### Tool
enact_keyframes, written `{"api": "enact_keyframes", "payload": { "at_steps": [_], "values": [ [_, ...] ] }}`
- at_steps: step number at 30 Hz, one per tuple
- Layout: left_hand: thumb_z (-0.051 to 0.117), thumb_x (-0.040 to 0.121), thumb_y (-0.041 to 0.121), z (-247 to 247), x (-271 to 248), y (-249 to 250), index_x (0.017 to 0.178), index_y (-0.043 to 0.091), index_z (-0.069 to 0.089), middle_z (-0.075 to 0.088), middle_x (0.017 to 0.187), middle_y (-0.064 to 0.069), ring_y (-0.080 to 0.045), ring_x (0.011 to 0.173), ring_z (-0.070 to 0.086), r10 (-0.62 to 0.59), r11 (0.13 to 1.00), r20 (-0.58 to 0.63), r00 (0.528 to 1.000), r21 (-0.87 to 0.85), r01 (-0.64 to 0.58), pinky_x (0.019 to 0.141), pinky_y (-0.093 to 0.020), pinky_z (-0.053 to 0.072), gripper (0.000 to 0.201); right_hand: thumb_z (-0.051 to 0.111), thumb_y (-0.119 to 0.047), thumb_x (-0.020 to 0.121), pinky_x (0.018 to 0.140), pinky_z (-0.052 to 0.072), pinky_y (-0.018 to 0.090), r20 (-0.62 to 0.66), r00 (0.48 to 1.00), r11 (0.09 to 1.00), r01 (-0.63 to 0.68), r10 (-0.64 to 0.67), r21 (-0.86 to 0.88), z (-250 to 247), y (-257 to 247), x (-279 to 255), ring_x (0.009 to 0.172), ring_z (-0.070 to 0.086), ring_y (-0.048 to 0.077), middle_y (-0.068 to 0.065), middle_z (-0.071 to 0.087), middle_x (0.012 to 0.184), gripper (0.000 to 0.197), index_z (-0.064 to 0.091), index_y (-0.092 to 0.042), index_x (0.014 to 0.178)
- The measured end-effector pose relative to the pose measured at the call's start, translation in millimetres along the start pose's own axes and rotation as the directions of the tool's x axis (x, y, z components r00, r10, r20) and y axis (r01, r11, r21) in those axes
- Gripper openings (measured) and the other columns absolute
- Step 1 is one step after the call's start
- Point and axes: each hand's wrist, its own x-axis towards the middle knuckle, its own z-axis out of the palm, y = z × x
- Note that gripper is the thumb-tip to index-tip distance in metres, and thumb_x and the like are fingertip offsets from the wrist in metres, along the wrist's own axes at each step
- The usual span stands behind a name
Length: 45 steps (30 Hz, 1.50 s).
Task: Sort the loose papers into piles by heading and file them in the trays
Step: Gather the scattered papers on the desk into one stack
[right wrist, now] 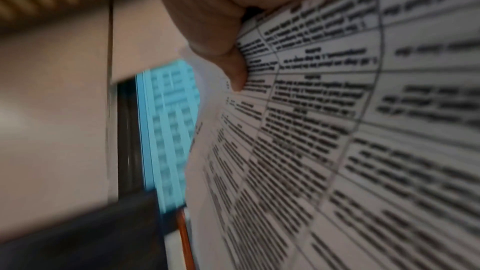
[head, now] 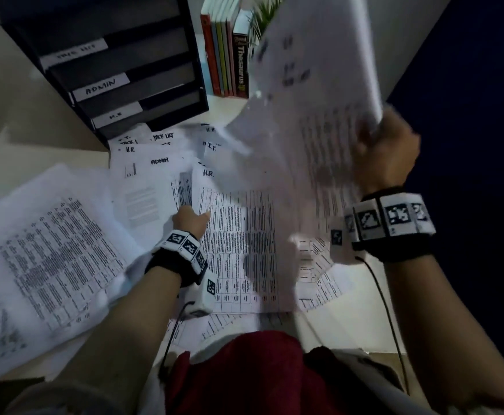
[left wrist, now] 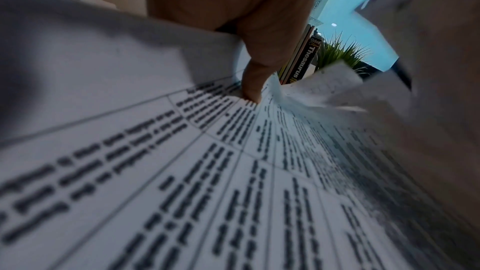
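Meanwhile, the right hand gripped a raised sheaf of papers at two o'clock, while the nearer left hand lay with fingers outstretched on the H.R sheet, its long axis pointing toward the trays at eleven o'clock.

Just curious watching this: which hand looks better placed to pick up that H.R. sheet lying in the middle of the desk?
Probably the left hand: it already rests on the H.R. sheet, while the right hand grips a raised stack of papers.
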Motion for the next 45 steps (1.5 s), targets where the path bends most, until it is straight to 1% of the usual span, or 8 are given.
{"api": "enact_keyframes", "payload": {
  "at_steps": [6, 11, 21, 26, 29, 34, 39, 45],
  "values": [
    [0.053, 0.092, 0.033, -5.6, -3.1, -2.8, 0.141, -0.001, 0.028, 0.038, 0.143, -0.02, -0.035, 0.127, 0.042, -0.01, 1.0, 0.025, 1.0, 0.018, 0.01, 0.098, -0.038, 0.039, 0.064, 0.042, -0.012, 0.062, 0.056, 0.039, 0.025, -0.286, 0.958, 0.83, 0.164, -0.006, 0.533, -25.7, -28.7, 41.4, 0.058, 0.043, 0.0, -0.015, 0.048, 0.061, 0.018, 0.044, -0.03, 0.065],
    [0.039, 0.099, 0.031, -11.0, 1.2, -3.1, 0.137, -0.009, 0.032, 0.038, 0.142, -0.023, -0.031, 0.121, 0.045, -0.019, 0.974, 0.079, 0.997, -0.223, 0.036, 0.096, -0.034, 0.036, 0.055, 0.06, -0.029, 0.059, 0.061, 0.043, 0.034, 0.138, 0.975, 0.838, -0.219, 0.172, 0.5, 22.7, 14.0, 4.6, 0.069, 0.051, 0.011, 0.002, 0.055, 0.074, 0.018, 0.057, -0.02, 0.075],
    [0.057, 0.089, 0.038, -10.4, -14.0, -7.4, 0.144, 0.0, 0.021, 0.024, 0.151, -0.015, -0.029, 0.138, 0.027, 0.06, 0.921, 0.258, 0.964, -0.387, 0.046, 0.109, -0.037, 0.026, 0.075, 0.075, -0.028, 0.07, 0.063, 0.054, 0.035, 0.7, 0.558, 0.802, -0.597, 0.445, -0.033, 109.6, 66.8, -112.5, 0.08, 0.062, 0.025, 0.013, 0.06, 0.087, 0.053, 0.048, 0.002, 0.105],
    [0.056, 0.091, 0.017, -28.1, -22.6, 3.2, 0.13, 0.002, 0.044, 0.051, 0.134, -0.015, -0.027, 0.125, 0.047, 0.278, 0.887, 0.114, 0.954, -0.413, -0.209, 0.103, -0.034, 0.035, 0.044, 0.069, -0.065, 0.062, 0.062, 0.044, 0.028, 0.537, 0.709, 0.878, -0.458, 0.456, -0.14, 102.1, 64.5, -92.7, 0.092, 0.049, 0.019, 0.013, 0.048, 0.099, 0.086, 0.041, -0.002, 0.113],
    [0.06, 0.087, 0.014, -60.2, -27.4, 9.2, 0.125, 0.004, 0.051, 0.059, 0.122, -0.009, -0.023, 0.117, 0.054, 0.405, 0.752, 0.054, 0.912, -0.587, -0.299, 0.103, -0.038, 0.04, 0.04, 0.074, -0.033, 0.069, 0.102, 0.038, 0.046, 0.523, 0.709, 0.847, -0.53, 0.473, -0.048, 89.1, 54.3, -63.3, 0.125, 0.039, 0.033, 0.019, 0.041, 0.135, 0.082, 0.034, -0.001, 0.133],
    [0.069, 0.08, 0.012, -115.6, -43.9, 36.0, 0.11, 0.014, 0.06, 0.067, 0.095, 0.017, 0.006, 0.087, 0.062, 0.526, 0.445, -0.238, 0.816, -0.741, -0.503, 0.088, -0.014, 0.048, 0.032, 0.06, 0.002, 0.071, 0.061, 0.055, 0.027, 0.479, 0.863, 0.687, -0.446, 0.16, 0.573, 51.1, -26.9, -30.6, 0.067, 0.067, 0.016, -0.001, 0.07, 0.069, 0.017, 0.061, -0.002, 0.087],
    [0.08, 0.059, 0.041, -163.4, -59.3, 46.4, 0.101, 0.03, 0.059, 0.069, 0.091, 0.027, 0.004, 0.098, 0.062, 0.681, 0.253, -0.381, 0.626, -0.68, -0.688, 0.097, -0.024, 0.045, 0.049, 0.057, -0.013, 0.066, 0.08, 0.054, 0.034, 0.187, 0.976, 0.612, -0.081, -0.111, 0.787, 18.0, -91.8, -29.5, 0.091, 0.061, 0.023, 0.012, 0.059, 0.097, 0.032, 0.049, -0.012, 0.098],
    [0.088, 0.044, 0.048, -156.8, -37.2, 17.6, 0.09, 0.024, 0.07, 0.071, 0.093, 0.012, -0.009, 0.096, 0.064, 0.692, 0.245, -0.285, 0.663, -0.772, -0.587, 0.093, -0.032, 0.051, 0.055, 0.048, 0.007, 0.067, 0.083, 0.046, 0.022, 0.209, 0.972, 0.584, -0.109, -0.106, 0.804, 24.3, -89.3, -52.8, 0.093, 0.053, 0.007, 0.002, 0.05, 0.1, 0.045, 0.038, -0.02, 0.102]
  ]
}}
